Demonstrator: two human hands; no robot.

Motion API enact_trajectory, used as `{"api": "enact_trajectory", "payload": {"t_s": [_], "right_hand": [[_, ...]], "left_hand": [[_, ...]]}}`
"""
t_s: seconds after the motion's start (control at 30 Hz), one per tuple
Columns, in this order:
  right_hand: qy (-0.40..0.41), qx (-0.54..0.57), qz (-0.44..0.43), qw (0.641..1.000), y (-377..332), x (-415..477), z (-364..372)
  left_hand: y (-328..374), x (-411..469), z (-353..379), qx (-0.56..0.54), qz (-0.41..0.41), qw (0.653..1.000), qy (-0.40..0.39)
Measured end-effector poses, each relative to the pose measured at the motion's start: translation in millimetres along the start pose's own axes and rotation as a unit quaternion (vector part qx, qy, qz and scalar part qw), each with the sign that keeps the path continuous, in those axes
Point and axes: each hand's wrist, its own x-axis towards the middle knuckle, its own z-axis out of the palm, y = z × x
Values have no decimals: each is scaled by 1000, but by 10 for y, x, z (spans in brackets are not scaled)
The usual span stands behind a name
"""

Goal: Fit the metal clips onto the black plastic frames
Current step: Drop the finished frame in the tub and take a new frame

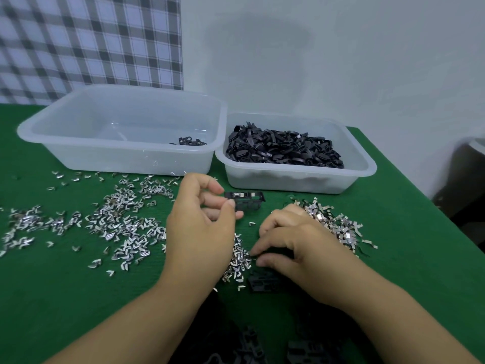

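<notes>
Plainly, the left hand (202, 222) held a black plastic frame (246, 201) pinched between thumb and fingertips, lifted just above the green table (65, 298) with its long side roughly level. The right hand (296, 248) lay low beside it, fingers curled downward, thumb and forefinger drawn close at the edge of a small heap of metal clips (237, 261). Whether a clip was already nipped between them could not be told; the tips were too small and shadowed.

To do this step well, I judged, one clip alone should be teased off the heap, not a tangled pair. It should be turned so its open mouth faced the frame's edge and pushed on squarely. The left hand ought to steady the frame close to the seat, so the thin plastic did not flex, and keep its thumb off the slot.

A second frame (262, 282) lay on the table just below the right hand. Scattered clips (123, 224) spread well to the left, and a further heap (333, 224) sat behind the right hand. Beyond stood a small bin (296, 179) holding a stock of frames (283, 151), touching or nearly touching a large bin (118, 158) with only a few dark pieces in its near right corner. Spare frames (312, 348) lay nearest the person.
</notes>
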Motion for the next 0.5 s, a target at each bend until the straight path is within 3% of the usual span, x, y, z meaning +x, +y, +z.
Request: {"api": "enact_trajectory", "payload": {"t_s": [0.2, 0.37, 0.5], "right_hand": [[10, 3, 3, 1000, -55, 8, 17], [162, 87, 60, 981, -51, -38, -40], [274, 86, 68, 955, -57, -33, -21]], "left_hand": [[-1, 0, 0, -14, -9, 1000, -15], [13, -11, 22, -45, -19, 997, -55], [23, -32, 32, -72, -34, 993, -89]]}}
